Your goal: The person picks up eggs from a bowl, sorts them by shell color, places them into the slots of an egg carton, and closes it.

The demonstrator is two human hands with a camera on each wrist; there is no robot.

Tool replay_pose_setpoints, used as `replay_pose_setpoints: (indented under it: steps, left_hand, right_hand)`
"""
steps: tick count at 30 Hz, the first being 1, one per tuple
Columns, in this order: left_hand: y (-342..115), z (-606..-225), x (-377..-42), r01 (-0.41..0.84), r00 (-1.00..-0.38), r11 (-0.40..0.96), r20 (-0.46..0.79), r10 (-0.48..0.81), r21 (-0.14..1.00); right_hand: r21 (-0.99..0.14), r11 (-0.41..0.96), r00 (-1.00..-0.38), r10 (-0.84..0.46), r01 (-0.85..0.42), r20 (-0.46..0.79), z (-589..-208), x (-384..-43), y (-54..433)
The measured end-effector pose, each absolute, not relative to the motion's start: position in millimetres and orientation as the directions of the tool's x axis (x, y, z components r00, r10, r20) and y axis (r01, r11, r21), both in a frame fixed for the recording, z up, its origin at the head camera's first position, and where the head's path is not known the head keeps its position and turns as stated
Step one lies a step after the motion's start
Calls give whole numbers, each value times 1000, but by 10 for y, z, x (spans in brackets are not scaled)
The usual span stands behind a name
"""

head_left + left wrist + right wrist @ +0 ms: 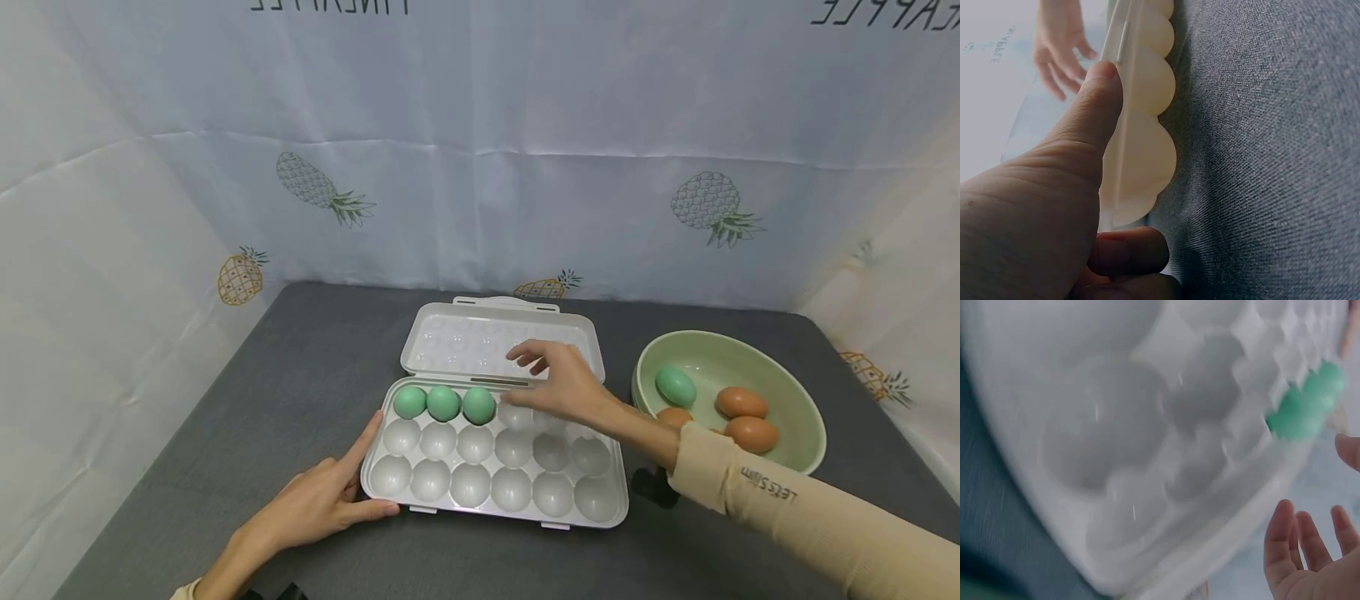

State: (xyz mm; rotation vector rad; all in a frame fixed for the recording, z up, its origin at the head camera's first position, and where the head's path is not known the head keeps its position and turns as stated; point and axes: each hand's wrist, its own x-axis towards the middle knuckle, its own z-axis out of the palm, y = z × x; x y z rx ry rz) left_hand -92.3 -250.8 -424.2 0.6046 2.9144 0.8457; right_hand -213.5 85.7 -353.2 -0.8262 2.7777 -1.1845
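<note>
A white egg box (pixel 472 483) lies with its lid (pixel 427 337) folded back. Three green eggs (pixel 443 403) fill the left cups of its back row. Over that row, just right of the third egg, hovers my right hand (pixel 558 383), fingers spread and nothing between them. The right wrist view also shows these fingers (pixel 1313 547) apart beside the box. My left hand (pixel 322 500) rests at the box's front left corner, index finger along the left side and thumb on the front edge. In the left wrist view, the thumb (pixel 1100 103) lies against the rim, other fingers curled below.
To the right of the box stands a pale green bowl (pixel 806 433). Inside it are a green egg (pixel 676 386) and several brown eggs (pixel 742 402), partly hidden by my right forearm. A pineapple-print curtain (pixel 480 217) hangs behind the dark grey table (pixel 300 375).
</note>
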Motion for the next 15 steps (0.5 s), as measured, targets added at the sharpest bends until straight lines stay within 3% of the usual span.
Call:
replay_pose_setpoints:
  steps: [6,15]
  left_hand:
    - [-2500,-4246,-917,342,-927,781,53,370,523]
    - [-2510,-4274,-916,336,-930,782,52,365,525]
  right_hand:
    - [-555,683,-878,-403,-476,257,-3256,-2165,1273]
    - [-509,802,-950,-268,-314,162,-3176,-2134,2090]
